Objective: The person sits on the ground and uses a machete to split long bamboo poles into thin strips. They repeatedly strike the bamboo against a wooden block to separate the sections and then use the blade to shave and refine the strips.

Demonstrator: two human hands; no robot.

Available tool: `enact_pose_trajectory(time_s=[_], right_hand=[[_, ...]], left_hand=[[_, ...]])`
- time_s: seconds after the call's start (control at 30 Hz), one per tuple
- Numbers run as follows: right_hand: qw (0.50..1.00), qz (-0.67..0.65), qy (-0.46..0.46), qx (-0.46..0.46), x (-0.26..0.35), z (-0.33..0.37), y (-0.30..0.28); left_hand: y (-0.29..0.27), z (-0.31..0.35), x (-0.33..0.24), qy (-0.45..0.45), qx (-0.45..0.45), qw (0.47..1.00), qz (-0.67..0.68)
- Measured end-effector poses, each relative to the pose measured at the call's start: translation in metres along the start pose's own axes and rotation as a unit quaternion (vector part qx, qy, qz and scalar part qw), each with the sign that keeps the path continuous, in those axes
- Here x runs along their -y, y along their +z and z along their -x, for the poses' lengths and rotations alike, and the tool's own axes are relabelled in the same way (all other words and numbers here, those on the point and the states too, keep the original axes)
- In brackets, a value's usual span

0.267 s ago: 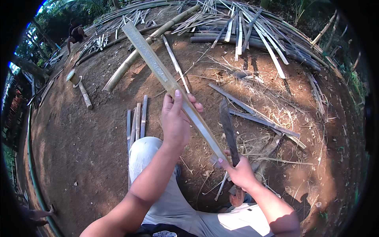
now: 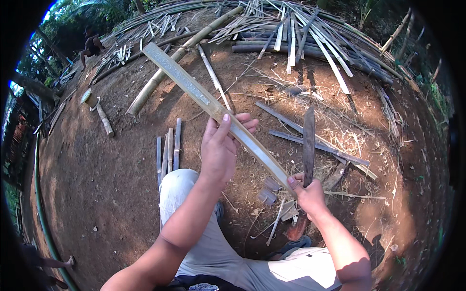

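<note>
Over bare dirt, left hand (image 2: 221, 150) grips bamboo slat (image 2: 194, 92).

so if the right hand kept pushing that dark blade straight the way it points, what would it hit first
Probably nothing nearby: the right hand holds the long dark machete blade pointing up and away, beside the pale split bamboo slat. Beyond its tip lie thin grey bamboo strips on the ground, though depth is unclear.

Outdoors on bare reddish earth (image 2: 111, 184), heaped bamboo poles (image 2: 301, 34) behind, trees (image 2: 68, 29) beyond, dappled sunlight

no packages, no labels, no signs, no screens anywhere in this outdoor view
</note>
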State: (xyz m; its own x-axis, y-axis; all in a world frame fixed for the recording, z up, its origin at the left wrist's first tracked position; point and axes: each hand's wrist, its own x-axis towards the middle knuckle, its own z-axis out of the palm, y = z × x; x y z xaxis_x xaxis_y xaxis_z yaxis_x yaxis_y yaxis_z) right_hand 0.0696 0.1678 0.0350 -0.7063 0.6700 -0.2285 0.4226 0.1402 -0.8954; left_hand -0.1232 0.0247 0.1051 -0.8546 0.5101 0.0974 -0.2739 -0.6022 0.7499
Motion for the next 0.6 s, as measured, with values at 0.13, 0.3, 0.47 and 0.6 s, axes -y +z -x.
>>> enact_pose_trajectory(time_s=[0.13, 0.3, 0.47, 0.6], right_hand=[[0.997, 0.016, -0.018, -0.074, 0.008, -0.018, -0.031], [0.991, 0.066, -0.079, -0.088, 0.006, -0.033, -0.084], [0.981, 0.138, -0.116, -0.074, 0.001, -0.035, -0.134], [0.964, 0.178, -0.145, -0.132, -0.003, -0.033, -0.156]], left_hand=[[-0.011, 0.0, 0.005, 0.029, -0.081, 0.986, -0.14], [-0.008, 0.002, -0.036, 0.415, -0.042, 0.582, -0.698], [-0.016, 0.007, -0.052, 0.342, 0.075, 0.447, -0.823], [-0.018, 0.008, -0.042, 0.047, 0.172, 0.497, -0.849]])
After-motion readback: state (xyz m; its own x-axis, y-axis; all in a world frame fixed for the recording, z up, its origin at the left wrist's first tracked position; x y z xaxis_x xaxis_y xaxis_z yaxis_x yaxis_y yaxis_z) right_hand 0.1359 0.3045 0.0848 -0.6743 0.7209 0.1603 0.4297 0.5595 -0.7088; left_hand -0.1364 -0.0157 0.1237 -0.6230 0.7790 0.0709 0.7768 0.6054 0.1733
